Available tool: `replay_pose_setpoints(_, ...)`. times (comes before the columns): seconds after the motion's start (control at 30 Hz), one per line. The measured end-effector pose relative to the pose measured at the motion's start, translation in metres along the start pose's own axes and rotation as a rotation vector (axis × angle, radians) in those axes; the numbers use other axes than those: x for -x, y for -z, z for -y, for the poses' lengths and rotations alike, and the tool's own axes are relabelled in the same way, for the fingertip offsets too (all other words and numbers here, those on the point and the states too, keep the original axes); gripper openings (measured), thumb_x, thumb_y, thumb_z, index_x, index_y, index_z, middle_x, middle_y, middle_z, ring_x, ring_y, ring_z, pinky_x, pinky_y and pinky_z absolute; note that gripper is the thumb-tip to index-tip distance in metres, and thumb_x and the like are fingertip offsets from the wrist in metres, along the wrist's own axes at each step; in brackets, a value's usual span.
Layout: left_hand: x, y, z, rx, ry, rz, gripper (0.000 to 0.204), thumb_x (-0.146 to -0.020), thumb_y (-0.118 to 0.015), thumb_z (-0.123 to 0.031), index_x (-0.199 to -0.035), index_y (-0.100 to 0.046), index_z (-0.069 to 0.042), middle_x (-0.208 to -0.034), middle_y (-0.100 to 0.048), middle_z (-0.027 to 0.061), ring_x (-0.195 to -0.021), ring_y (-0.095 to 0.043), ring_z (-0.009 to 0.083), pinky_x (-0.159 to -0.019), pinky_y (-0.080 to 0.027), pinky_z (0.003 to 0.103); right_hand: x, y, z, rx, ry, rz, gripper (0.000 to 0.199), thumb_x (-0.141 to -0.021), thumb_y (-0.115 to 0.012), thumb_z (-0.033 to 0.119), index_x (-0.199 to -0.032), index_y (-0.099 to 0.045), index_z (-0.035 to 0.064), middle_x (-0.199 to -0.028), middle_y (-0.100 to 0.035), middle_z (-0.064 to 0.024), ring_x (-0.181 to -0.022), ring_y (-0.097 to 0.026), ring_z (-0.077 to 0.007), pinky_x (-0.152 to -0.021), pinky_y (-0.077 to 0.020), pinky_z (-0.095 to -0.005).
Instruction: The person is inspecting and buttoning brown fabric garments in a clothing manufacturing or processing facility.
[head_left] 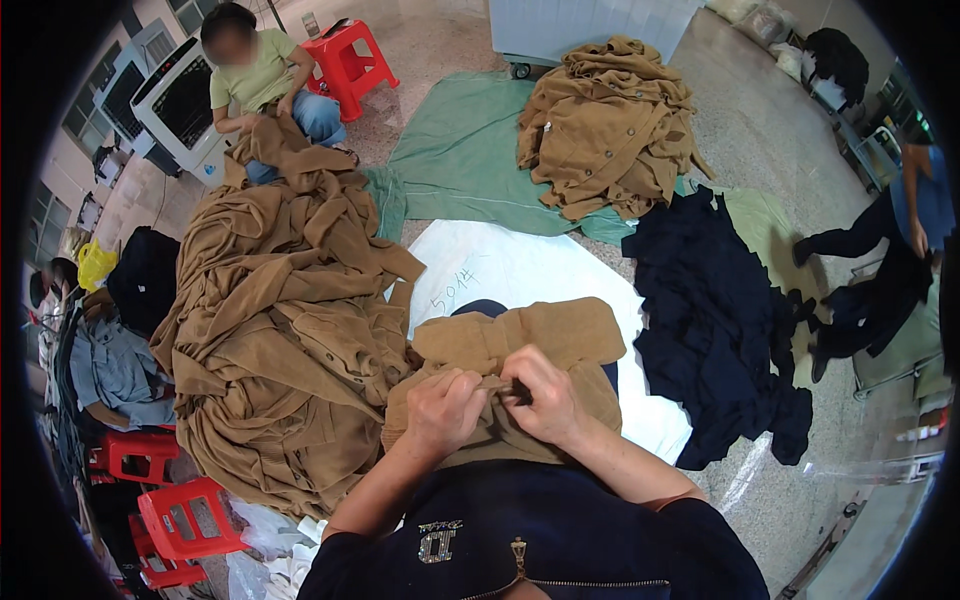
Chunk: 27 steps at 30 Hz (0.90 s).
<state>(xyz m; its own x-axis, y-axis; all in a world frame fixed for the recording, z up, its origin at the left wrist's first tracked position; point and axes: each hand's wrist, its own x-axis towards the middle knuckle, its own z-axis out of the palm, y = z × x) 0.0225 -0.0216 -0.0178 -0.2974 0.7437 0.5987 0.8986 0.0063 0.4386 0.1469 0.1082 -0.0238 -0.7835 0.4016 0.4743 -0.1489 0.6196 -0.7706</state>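
A tan knitted garment [540,340] lies bunched on my lap. My left hand [443,408] grips a fold of its edge with closed fingers. My right hand [545,398] pinches the same edge right beside it, with a small dark object between the fingertips; what it is I cannot tell. Both hands touch each other over the fabric.
A big heap of tan garments [280,330] lies at my left, another tan pile [610,130] on a green sheet [460,150] ahead, dark navy garments [715,320] at right. A seated person [260,85] handles tan cloth at the far left. Red stools [185,515] stand at lower left.
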Motion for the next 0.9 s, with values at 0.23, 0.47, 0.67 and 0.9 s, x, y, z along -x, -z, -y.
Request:
replay_pose_setpoints(0.23,0.009,0.038,0.03,0.227,0.27,0.474,0.021,-0.081,-0.071,-0.018,-0.078,-0.058,-0.002,-0.065,-0.056,0.0131,-0.058,-0.057,0.0303,-0.055,-0.045,0.038,0.011,0.053,-0.031,0.361,-0.365,0.6,0.019,-0.083,-0.065,0.018,-0.098,-0.06,0.007,-0.101,-0.056,-0.0101,-0.084,-0.061,-0.0344,-0.075,-0.0501,-0.0445)
replay_pose_setpoints(0.47,0.028,0.064,0.052,0.52,0.742,0.774,0.018,-0.081,-0.073,-0.013,-0.081,-0.06,-0.001,-0.07,-0.057,0.0034,-0.068,-0.053,0.0087,-0.061,-0.044,0.028,0.027,0.061,-0.051,0.348,-0.221,0.696,0.019,-0.079,-0.063,0.012,-0.097,-0.061,0.005,-0.098,-0.058,-0.0119,-0.095,-0.06,-0.0325,-0.08,-0.0487,-0.0439)
replay_pose_setpoints(0.67,0.011,0.075,0.049,0.855,0.761,0.367,0.018,-0.081,-0.071,-0.001,-0.079,-0.054,-0.006,-0.075,-0.047,-0.0073,-0.071,-0.043,0.0044,-0.064,-0.034,0.02,0.005,0.071,-0.047,0.487,-0.052,0.255,0.024,-0.066,-0.066,-0.003,-0.088,-0.059,0.0052,-0.085,-0.059,-0.0121,-0.089,-0.057,-0.0334,-0.071,-0.0495,-0.0422)
replay_pose_setpoints(0.9,-0.004,0.076,0.024,0.567,0.3,0.566,0.019,-0.074,-0.073,0.0,-0.082,-0.056,-0.002,-0.078,-0.052,0.005,-0.069,-0.052,0.0164,-0.059,-0.04,0.028,0.011,0.084,-0.052,0.725,0.174,-0.137,0.029,-0.058,-0.062,-0.011,-0.082,-0.056,0.005,-0.088,-0.057,-0.0084,-0.081,-0.057,-0.0272,-0.062,-0.0496,-0.0352)
